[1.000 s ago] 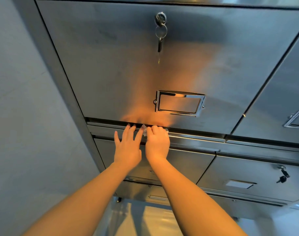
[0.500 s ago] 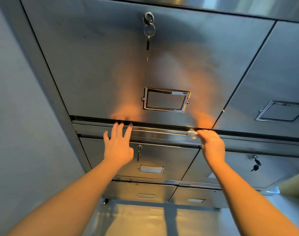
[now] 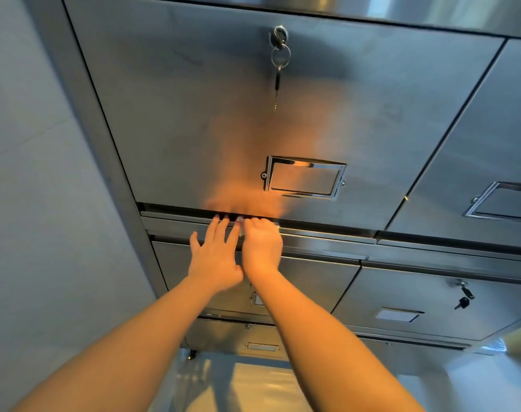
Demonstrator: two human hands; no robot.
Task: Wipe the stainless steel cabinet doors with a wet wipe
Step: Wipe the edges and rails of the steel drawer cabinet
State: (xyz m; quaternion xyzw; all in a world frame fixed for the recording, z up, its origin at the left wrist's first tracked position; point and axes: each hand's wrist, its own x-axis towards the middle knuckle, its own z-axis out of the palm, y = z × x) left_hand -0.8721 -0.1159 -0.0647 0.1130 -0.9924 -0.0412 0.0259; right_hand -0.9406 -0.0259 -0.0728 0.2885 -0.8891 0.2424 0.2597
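The wet wipe (image 3: pixel 275 224), gripped in the curled right hand (image 3: pixel 262 245), has been swept back beside the flat, straight-fingered left hand (image 3: pixel 214 257); the ledge pass is judged finished.

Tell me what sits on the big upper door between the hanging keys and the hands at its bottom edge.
In the head view, a chrome label holder sits on the upper door below the keys, above and right of the right hand. Otherwise bare steel.

Grey wall (image 3: pixel 30 173) left; keys (image 3: pixel 278 69) dangling; pale floor (image 3: pixel 247 388) below
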